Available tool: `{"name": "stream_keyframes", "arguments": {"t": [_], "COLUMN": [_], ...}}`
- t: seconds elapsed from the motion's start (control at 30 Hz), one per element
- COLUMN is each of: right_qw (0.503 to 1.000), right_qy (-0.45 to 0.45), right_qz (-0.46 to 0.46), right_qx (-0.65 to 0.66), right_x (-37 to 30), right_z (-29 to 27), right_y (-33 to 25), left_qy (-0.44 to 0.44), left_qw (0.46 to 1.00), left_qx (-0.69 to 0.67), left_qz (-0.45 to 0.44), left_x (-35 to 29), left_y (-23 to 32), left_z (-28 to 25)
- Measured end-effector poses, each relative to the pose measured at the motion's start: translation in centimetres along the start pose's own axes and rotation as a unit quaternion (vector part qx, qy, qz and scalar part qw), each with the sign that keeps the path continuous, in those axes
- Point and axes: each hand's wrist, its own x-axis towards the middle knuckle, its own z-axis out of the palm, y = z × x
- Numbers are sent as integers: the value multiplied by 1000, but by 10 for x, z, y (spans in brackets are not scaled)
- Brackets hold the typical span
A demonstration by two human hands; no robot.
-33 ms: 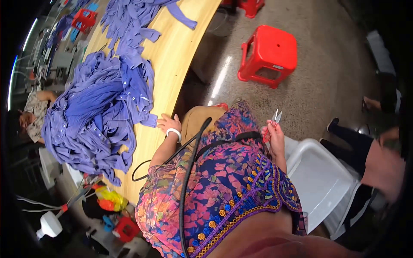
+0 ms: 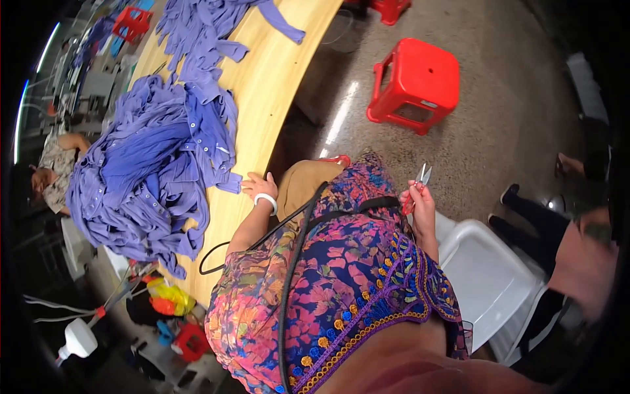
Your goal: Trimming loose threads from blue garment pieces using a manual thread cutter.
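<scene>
Fingers spread, my left hand [image 2: 260, 188] rests on the edge of the pale wooden table [image 2: 266, 118], a white bracelet [image 2: 265, 202] round its wrist. Its fingertips are beside a cuff of the purple-blue garments [image 2: 151, 164]. These lie heaped on the table, with small buttons or snaps showing on some of them. Over my lap, to the right, my right hand [image 2: 423, 205] is closed round the red handles of a pair of scissors [image 2: 424, 176]. The blades point away from me, slightly apart, with nothing between them.
A red plastic stool [image 2: 423, 75] stands on the floor ahead, right of the table. Close to my right is a white plastic chair [image 2: 489, 276]. A person in dark trousers [image 2: 538, 213] is at the far right, another person [image 2: 56, 164] beyond the table. A black cord [image 2: 292, 282] crosses my clothing.
The view has shifted slightly, so the stool and table sit a little farther right. Both hands keep the same pose, and the scissors stay in my right hand.
</scene>
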Motion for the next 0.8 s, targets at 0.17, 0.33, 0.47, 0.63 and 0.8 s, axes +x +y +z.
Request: {"name": "stream_keyframes", "arguments": {"t": [0.17, 0.33, 0.47, 0.63, 0.8], "right_qw": [999, 997, 989, 978, 948], "right_qy": [1, 25, -1, -81, -183], "right_qz": [30, 43, 56, 60, 60], "right_qx": [-41, -59, -138, -182, -254], "right_x": [65, 112, 138, 195, 250], "right_z": [6, 3, 15, 48, 86], "right_y": [-38, -63, -87, -108, -147], "left_qy": [-167, -181, -192, -230, -283], "left_qw": [984, 981, 980, 973, 955], "left_qx": [-26, 2, 27, -10, -77], "left_qz": [-52, -62, -45, -29, -50], "left_x": [43, 27, 32, 21, 21], "left_y": [-33, 5, 2, 22, 28], "left_z": [39, -6, -7, -48, -61]}}
